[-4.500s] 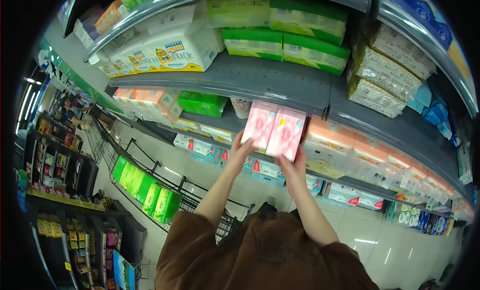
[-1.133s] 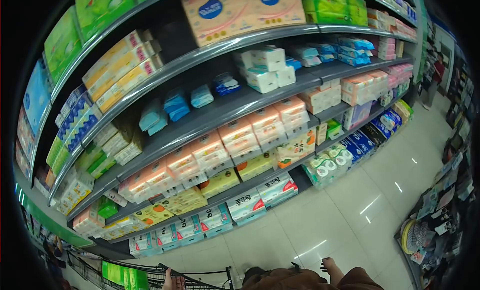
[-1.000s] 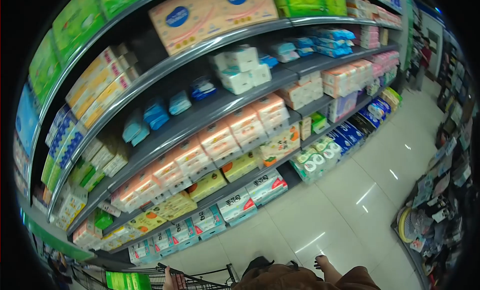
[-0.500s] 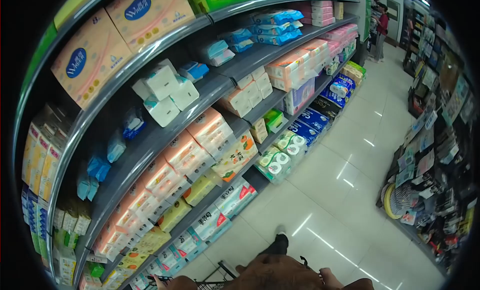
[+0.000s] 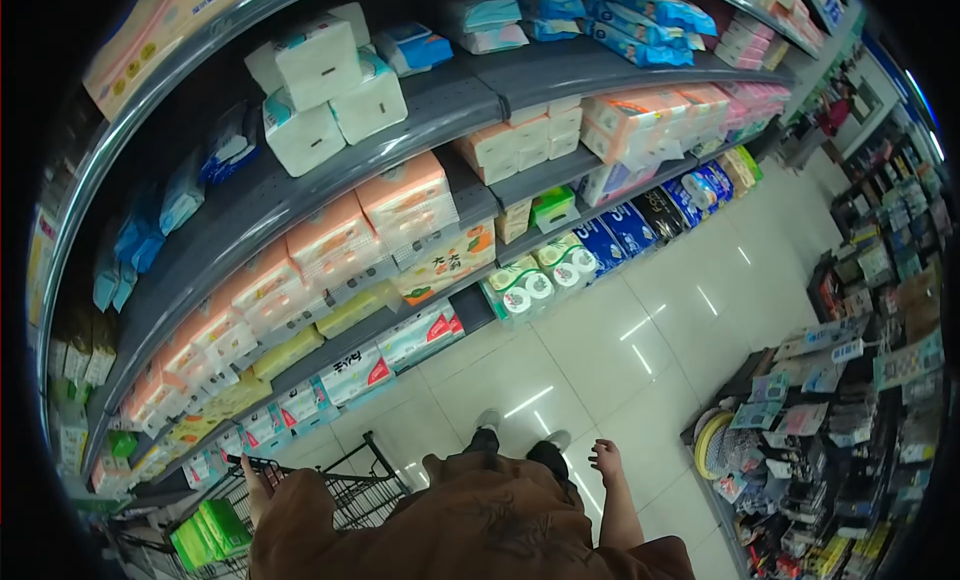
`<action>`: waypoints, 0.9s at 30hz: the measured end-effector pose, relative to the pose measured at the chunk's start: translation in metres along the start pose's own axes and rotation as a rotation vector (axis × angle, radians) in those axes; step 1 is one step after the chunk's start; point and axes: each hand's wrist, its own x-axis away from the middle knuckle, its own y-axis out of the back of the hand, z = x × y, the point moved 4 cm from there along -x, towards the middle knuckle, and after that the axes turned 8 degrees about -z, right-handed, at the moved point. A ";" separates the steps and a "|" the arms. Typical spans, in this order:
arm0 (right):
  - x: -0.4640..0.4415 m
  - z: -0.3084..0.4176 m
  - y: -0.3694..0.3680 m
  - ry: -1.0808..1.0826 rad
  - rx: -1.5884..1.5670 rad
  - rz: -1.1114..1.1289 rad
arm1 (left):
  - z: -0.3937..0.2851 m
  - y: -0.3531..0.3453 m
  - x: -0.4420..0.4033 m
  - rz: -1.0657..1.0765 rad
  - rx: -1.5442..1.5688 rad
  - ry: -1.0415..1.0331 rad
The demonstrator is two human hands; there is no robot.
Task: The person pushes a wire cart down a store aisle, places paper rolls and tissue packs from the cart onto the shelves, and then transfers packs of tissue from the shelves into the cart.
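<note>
My left hand (image 5: pixel 257 488) is at the lower left, closed at the dark handle of a black wire shopping cart (image 5: pixel 372 492); my sleeve covers part of the wrist. In the cart lies a bright green package (image 5: pixel 210 533). My right hand (image 5: pixel 606 461) hangs free over the floor on the right side of my body, holding nothing, with its fingers loosely bent and apart.
Shelves on the left carry orange tissue packs (image 5: pixel 405 205), white tissue packs (image 5: pixel 320 65), blue wipes packs (image 5: pixel 640 30) and toilet rolls (image 5: pixel 540 275). A crowded display rack (image 5: pixel 800 420) stands right of the tiled aisle (image 5: pixel 610 350). Another person (image 5: pixel 833 115) is far down it.
My view has tilted down and swung, bringing the cart, the green package, my feet and both forearms into sight. My right hand has moved out from my body.
</note>
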 end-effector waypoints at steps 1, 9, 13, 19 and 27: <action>-0.009 -0.004 0.002 -0.007 0.002 0.018 | 0.002 -0.006 0.003 -0.005 0.010 0.001; -0.048 -0.116 0.062 -0.326 -0.043 -0.010 | -0.016 -0.072 0.034 -0.066 -0.015 -0.016; -0.067 -0.160 0.087 -0.455 -0.173 -0.013 | -0.013 -0.120 0.061 -0.093 -0.010 -0.023; -0.097 -0.144 0.160 -0.459 -0.177 0.044 | 0.015 -0.211 0.108 -0.117 -0.009 -0.018; -0.221 -0.110 0.310 -0.308 -0.128 -0.084 | 0.042 -0.333 0.174 -0.083 -0.051 -0.036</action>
